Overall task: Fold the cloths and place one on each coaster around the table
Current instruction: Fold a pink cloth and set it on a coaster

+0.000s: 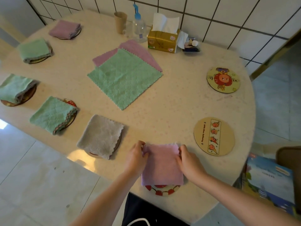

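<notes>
A folded pink cloth [162,163] lies on a red-checked coaster [162,190] at the table's near edge. My left hand [136,156] pinches its far left corner and my right hand [189,160] pinches its far right corner. Folded cloths cover several coasters along the left side: grey [101,136], green [53,114], green [13,88], green [34,49] and pink [65,28]. Two coasters on the right are bare: a tan one [214,136] and a cartoon one [223,79]. An unfolded green cloth [124,77] lies over an unfolded pink cloth [138,50] mid-table.
At the back of the cream table [179,103] stand a paper cup [120,22], a clear pump bottle [138,28], a gold tissue box [163,39] and a small tray of items [191,45]. A blue box [270,181] sits off the table's right edge.
</notes>
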